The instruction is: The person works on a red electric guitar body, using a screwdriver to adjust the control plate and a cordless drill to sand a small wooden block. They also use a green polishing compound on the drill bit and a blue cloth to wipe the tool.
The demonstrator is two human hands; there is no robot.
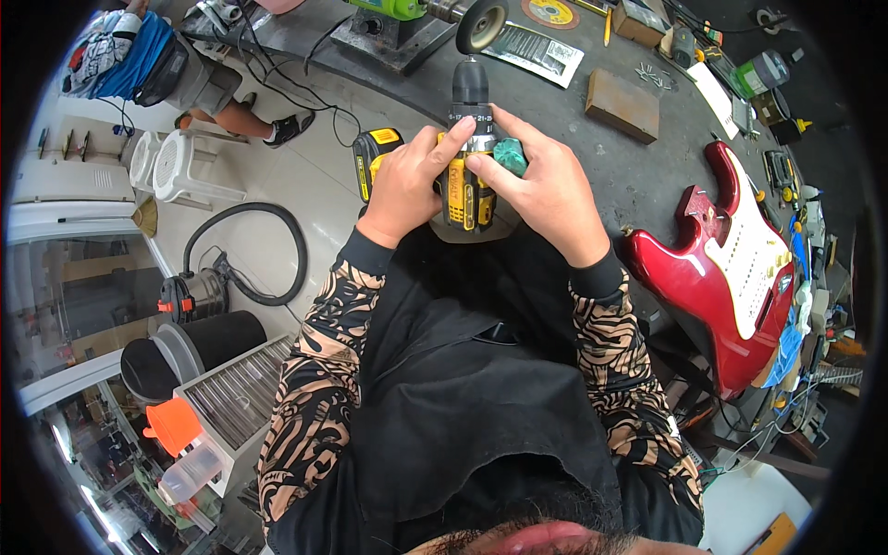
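A yellow and black cordless drill [472,190] is held in front of my body, its black chuck [470,85] facing away from me toward the bench. My left hand [402,190] wraps round the drill's handle side, thumb along the top near the numbered collar. The battery pack [375,148] sticks out to the left of that hand. My right hand [555,190] grips the drill from the right, with its index finger by the collar and its thumb on the body. A green lump [510,156] sits between the right thumb and index finger; its kind is unclear.
On the dark bench [527,102] stand a bench grinder [398,28] with a wheel, a brown block [622,104], loose screws [655,74] and a red electric guitar body [721,277]. To the left are a person's legs [240,120], white stools [185,166] and a vacuum cleaner [199,291].
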